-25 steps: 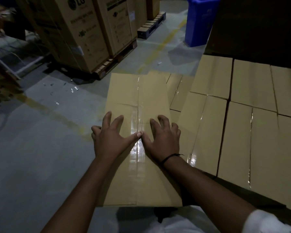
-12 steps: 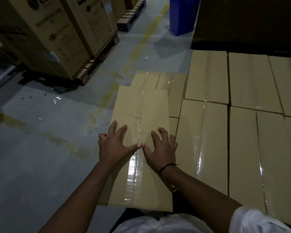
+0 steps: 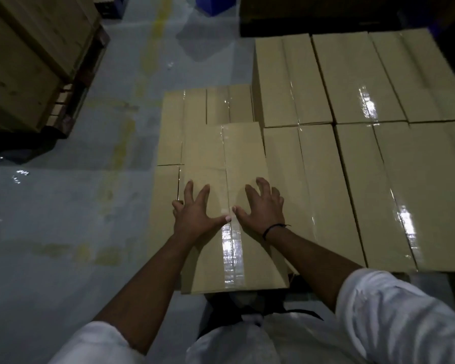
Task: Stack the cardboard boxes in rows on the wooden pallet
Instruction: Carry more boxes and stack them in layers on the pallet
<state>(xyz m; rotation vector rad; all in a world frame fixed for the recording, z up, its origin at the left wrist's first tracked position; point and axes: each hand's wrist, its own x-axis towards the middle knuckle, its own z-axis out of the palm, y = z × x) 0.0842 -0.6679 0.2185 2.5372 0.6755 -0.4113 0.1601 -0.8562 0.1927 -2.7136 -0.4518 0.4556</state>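
A long tan cardboard box [image 3: 216,153] with a shiny taped seam lies lengthwise in front of me. It rests on a lower layer of boxes [image 3: 168,132] and sits against the taller stack of boxes [image 3: 352,106] to its right. My left hand [image 3: 195,214] and my right hand [image 3: 260,208] both press flat on its top, fingers spread, thumbs nearly touching at the seam. The wooden pallet underneath is hidden by the boxes.
Grey concrete floor [image 3: 50,219] with a faded yellow line lies to the left. Large cardboard cartons on a pallet [image 3: 32,61] stand at the upper left. A blue bin [image 3: 216,6] and a dark stack stand at the back.
The box under my hands has slid forward and right, closing up against the taller stack. My view has tilted down and moved nearer. Both hands stay flat on top.
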